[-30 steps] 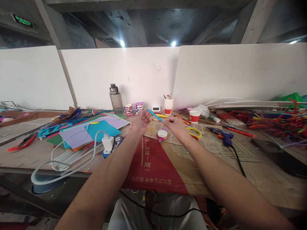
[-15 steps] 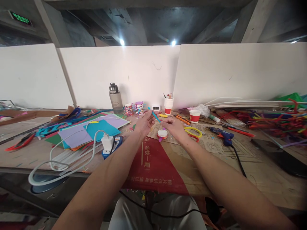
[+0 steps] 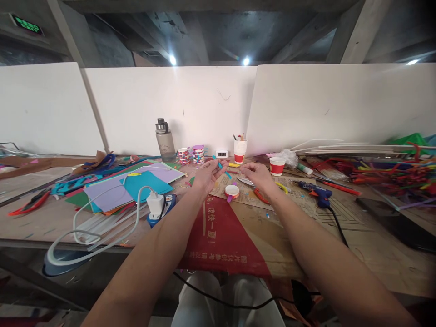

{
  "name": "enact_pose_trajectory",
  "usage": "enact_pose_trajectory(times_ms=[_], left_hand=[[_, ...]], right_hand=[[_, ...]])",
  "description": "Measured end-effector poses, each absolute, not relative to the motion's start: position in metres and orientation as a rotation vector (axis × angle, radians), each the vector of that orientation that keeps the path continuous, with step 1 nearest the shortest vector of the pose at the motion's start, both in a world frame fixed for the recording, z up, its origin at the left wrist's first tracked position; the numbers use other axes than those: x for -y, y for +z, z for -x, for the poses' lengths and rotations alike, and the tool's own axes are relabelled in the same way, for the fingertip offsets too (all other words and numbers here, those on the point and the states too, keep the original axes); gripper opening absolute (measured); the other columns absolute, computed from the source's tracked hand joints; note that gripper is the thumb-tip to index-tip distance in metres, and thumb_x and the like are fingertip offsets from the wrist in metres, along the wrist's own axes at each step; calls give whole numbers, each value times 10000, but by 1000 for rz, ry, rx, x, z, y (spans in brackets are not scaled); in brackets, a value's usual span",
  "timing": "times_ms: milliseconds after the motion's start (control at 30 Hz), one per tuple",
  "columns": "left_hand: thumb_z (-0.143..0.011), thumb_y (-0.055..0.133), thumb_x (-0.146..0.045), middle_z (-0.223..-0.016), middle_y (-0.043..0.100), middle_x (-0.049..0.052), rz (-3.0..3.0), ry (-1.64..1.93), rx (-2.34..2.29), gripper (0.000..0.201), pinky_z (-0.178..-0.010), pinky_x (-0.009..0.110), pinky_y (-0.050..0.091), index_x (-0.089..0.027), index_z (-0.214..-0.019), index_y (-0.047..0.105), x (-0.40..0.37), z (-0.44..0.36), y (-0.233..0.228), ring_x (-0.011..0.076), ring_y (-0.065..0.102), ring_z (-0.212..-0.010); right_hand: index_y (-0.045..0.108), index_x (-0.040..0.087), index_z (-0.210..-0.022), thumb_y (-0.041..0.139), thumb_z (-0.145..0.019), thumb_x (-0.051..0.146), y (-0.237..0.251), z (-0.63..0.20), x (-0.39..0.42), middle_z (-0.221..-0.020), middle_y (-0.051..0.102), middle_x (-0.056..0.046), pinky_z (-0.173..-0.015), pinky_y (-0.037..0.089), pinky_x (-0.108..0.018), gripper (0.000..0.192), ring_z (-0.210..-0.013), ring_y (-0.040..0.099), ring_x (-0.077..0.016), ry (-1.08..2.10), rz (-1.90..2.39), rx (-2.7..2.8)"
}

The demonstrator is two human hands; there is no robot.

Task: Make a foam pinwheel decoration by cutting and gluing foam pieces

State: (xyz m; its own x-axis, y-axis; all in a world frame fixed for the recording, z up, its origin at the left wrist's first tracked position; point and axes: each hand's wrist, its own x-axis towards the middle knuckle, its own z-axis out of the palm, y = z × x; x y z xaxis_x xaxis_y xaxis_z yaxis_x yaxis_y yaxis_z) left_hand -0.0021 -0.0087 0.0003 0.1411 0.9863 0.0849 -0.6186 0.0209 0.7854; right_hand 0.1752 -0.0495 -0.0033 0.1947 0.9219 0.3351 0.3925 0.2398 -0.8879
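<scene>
My left hand pinches a narrow blue paper strip, which slants across its fingers. Apart from it, to the right, my right hand has its thumb and fingertips pressed together; whatever lies between them is too small to make out. Scissors with red and yellow handles lie below and partly behind that hand. Between and a little below both hands rests a low red-and-white paper ring, like a slice of cup, with purple strips on it.
Stacks of similar ring pieces stand by a bottle at the back. Coloured paper sheets and a power strip with a plug lie left. Rightward are a paper cup, a glue gun and a black phone-like slab.
My right hand has let go of the blue strip and moved right, over the scissors. My left hand still holds the strip, now tilted more steeply.
</scene>
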Motion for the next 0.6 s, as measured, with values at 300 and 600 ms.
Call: enact_pose_trajectory(times_ms=[300,600], left_hand=[[-930,584,-184,-807,758,124,-713,1366,-604,147,-968,437,563,-115,-809,632,12,5,-1,215,758,-867],[-903,648,-208,-771,751,106,-736,1364,-608,144,-928,400,579,-117,-796,618,12,9,-5,176,747,-734]], right_hand=[[682,154,-1102,431,-933,331,-17,-193,36,-1052,736,-78,-801,471,-279,350,-934,661,-187,148,1813,1579],[612,112,-1276,531,-906,214,-15,-210,46,-1223,673,-215,-917,470,-382,392,-1133,642,-319,52,2185,1970]])
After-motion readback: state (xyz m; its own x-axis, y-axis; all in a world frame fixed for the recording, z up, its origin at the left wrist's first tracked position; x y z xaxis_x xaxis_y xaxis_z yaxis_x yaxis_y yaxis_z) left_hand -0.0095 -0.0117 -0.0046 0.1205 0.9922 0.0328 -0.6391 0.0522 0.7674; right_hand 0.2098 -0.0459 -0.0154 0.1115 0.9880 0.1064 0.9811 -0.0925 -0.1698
